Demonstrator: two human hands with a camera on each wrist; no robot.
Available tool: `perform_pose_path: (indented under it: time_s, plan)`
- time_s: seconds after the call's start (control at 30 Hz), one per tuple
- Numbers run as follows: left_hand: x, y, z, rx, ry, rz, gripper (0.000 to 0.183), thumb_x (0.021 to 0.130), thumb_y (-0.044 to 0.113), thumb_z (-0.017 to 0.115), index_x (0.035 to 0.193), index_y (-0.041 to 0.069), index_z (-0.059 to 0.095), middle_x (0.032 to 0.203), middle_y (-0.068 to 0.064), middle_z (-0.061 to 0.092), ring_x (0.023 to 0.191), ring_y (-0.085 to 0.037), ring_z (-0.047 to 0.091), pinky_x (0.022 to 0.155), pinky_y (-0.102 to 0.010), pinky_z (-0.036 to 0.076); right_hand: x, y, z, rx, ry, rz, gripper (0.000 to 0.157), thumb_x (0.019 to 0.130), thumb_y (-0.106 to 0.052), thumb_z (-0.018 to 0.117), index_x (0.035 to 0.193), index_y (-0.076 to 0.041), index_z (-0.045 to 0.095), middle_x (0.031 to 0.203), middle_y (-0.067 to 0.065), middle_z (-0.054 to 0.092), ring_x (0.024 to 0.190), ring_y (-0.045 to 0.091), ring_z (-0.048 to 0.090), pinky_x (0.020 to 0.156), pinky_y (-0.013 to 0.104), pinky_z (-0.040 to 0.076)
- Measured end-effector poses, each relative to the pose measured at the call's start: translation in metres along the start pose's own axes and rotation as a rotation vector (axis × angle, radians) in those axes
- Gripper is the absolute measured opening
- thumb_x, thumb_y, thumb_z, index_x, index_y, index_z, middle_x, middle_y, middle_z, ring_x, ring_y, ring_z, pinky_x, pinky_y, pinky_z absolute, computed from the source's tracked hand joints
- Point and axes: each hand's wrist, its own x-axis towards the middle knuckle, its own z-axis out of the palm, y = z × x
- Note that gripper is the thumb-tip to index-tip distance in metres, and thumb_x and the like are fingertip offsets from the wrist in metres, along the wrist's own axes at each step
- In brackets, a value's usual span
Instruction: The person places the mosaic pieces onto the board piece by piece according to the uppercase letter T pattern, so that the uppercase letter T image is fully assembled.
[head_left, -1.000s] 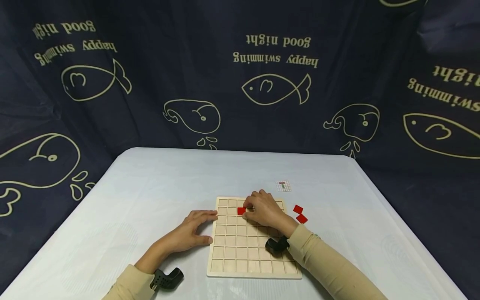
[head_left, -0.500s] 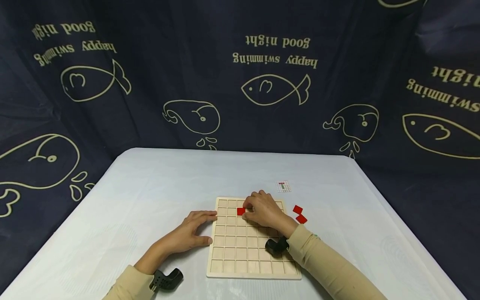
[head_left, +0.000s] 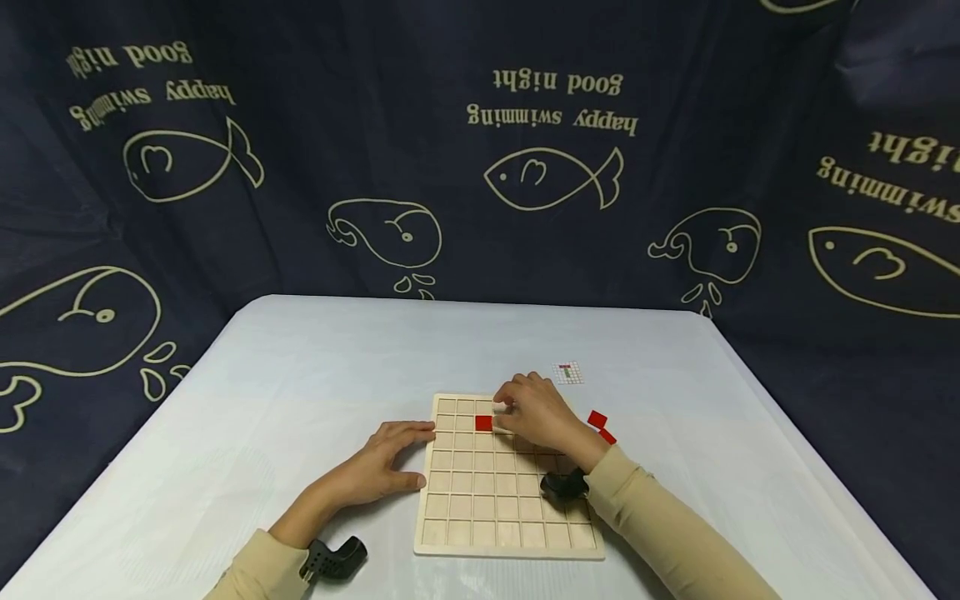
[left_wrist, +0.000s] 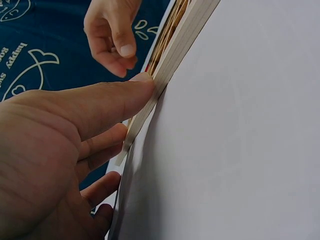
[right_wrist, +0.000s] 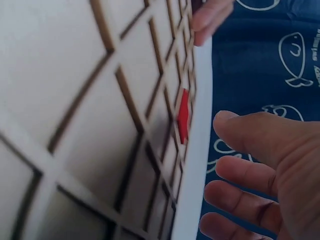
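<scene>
A wooden grid board lies on the table, with a red square tile in one of its upper cells. My right hand hovers just right of this tile, thumb and fingers apart with nothing between them; in the right wrist view the red tile sits clear of the fingertips. Against the board's left edge rests my left hand, fingers extended. The left wrist view shows that thumb touching the wooden side of the board.
Two loose red tiles lie right of the board, one partly covered by my right wrist. Beyond the board's upper right corner is a small pattern card with red and green marks. A dark fish-print cloth hangs behind the white table.
My right hand has come away from the red tile, moving slightly right and up. The tile stays in its cell. My left hand has not moved.
</scene>
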Motion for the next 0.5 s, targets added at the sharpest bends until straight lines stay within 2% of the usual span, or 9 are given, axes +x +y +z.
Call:
perform_pose_path:
  time_s: [0.23, 0.5]
  plan:
    - [0.001, -0.001, -0.001, 0.004, -0.004, 0.003, 0.060, 0.081, 0.030, 0.072, 0.134, 0.011, 0.051, 0.148, -0.004, 0.040, 0.135, -0.032, 0.030, 0.106, -0.061, 0.025, -0.009, 0.003, -0.012, -0.029, 0.034, 0.033, 0.028, 0.079, -0.031, 0.075, 0.102, -0.015, 0.070, 0.092, -0.002, 0.063, 0.085, 0.015, 0.051, 0.077, 0.034, 0.039]
    - [0.000, 0.000, 0.000, -0.001, -0.001, -0.002, 0.060, 0.081, 0.029, 0.072, 0.134, 0.011, 0.051, 0.147, -0.004, 0.041, 0.135, -0.031, 0.031, 0.106, -0.061, 0.026, -0.021, 0.009, -0.021, -0.017, 0.066, 0.012, 0.029, 0.080, -0.030, 0.074, 0.104, -0.013, 0.069, 0.092, 0.001, 0.063, 0.083, 0.014, 0.048, 0.079, 0.036, 0.039]
